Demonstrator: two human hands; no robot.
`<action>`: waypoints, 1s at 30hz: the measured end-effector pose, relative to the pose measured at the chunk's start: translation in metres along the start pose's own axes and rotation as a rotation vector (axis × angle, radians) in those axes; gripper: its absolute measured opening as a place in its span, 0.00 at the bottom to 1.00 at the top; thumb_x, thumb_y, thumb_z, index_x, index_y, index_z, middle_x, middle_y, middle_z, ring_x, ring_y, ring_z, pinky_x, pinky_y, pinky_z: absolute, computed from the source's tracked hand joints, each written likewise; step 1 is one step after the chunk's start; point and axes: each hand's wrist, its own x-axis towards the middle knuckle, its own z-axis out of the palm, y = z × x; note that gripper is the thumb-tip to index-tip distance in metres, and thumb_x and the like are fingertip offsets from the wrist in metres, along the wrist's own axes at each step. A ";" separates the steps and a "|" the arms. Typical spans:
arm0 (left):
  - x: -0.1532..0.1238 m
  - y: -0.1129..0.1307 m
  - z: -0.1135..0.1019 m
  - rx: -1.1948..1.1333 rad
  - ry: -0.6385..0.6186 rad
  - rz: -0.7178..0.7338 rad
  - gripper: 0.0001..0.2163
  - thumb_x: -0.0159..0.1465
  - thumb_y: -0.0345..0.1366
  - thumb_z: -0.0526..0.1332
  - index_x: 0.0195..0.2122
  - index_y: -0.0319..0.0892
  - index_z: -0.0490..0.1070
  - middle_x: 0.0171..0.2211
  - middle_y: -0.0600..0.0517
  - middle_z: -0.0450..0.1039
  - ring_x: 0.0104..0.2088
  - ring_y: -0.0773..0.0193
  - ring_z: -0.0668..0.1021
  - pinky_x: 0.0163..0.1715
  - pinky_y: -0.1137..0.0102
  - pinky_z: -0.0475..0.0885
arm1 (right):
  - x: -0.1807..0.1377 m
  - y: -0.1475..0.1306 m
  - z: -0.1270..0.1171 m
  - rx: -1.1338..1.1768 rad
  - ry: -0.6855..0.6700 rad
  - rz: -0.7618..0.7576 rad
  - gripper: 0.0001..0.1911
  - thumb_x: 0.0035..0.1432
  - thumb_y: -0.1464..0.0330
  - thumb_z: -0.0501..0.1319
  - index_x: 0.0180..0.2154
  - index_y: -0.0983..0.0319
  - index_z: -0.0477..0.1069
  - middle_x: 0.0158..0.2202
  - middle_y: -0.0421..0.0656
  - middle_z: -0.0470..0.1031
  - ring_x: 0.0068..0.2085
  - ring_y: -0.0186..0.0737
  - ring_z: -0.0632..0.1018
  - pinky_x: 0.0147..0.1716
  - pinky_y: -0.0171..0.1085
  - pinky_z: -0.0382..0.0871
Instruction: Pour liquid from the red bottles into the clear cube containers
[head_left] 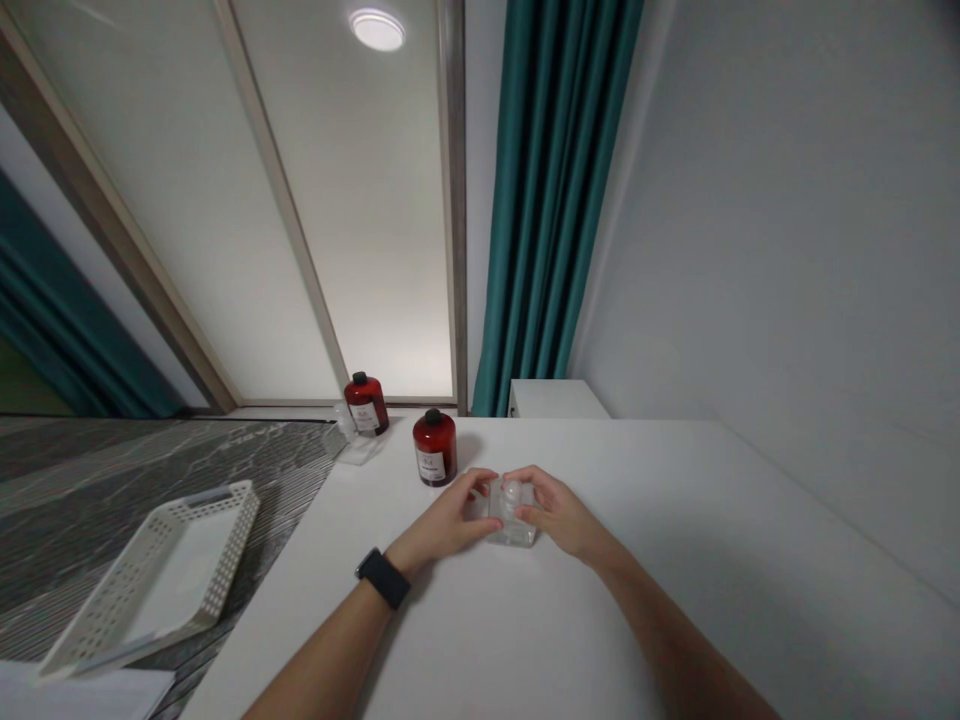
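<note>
A small clear glass piece (513, 530), square at the base with a rounded knob on top, stands on the white table (480, 640) between my hands. My left hand (459, 515), a dark watch at its wrist, curls its thumb and fingers about the left side. From the right, my right hand (559, 508) has its thumb and fingers closed around the knob and upper side. The fingers partly hide the glass, so its exact kind is unclear. Just behind my left hand stands a dark red bottle (435, 450) with a black cap and white label.
A second red bottle (367, 405) stands at the table's far left corner, beside another clear glass piece (358, 450). On the dark floor at left lies a white perforated basket (238, 560). A white cabinet (559, 398), teal curtain (562, 200) and wall are beyond the table.
</note>
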 end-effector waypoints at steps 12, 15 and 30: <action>0.001 0.003 -0.001 0.008 -0.010 -0.016 0.24 0.58 0.35 0.68 0.54 0.43 0.65 0.51 0.46 0.72 0.50 0.54 0.74 0.51 0.61 0.69 | -0.001 -0.003 -0.002 0.001 -0.049 0.003 0.25 0.52 0.58 0.71 0.49 0.58 0.69 0.47 0.43 0.74 0.50 0.46 0.74 0.52 0.44 0.66; 0.000 0.004 -0.001 0.011 -0.008 -0.033 0.24 0.57 0.35 0.68 0.54 0.43 0.66 0.52 0.46 0.72 0.49 0.54 0.74 0.51 0.61 0.69 | -0.002 -0.002 -0.005 -0.070 -0.036 0.009 0.26 0.55 0.61 0.69 0.54 0.57 0.68 0.52 0.45 0.71 0.54 0.46 0.72 0.55 0.45 0.65; 0.001 0.002 -0.001 0.001 -0.002 -0.010 0.24 0.57 0.37 0.69 0.54 0.43 0.66 0.50 0.47 0.72 0.47 0.56 0.74 0.50 0.62 0.69 | 0.000 0.002 0.007 -0.180 0.043 -0.081 0.18 0.62 0.56 0.63 0.49 0.59 0.73 0.51 0.47 0.72 0.54 0.46 0.73 0.58 0.45 0.63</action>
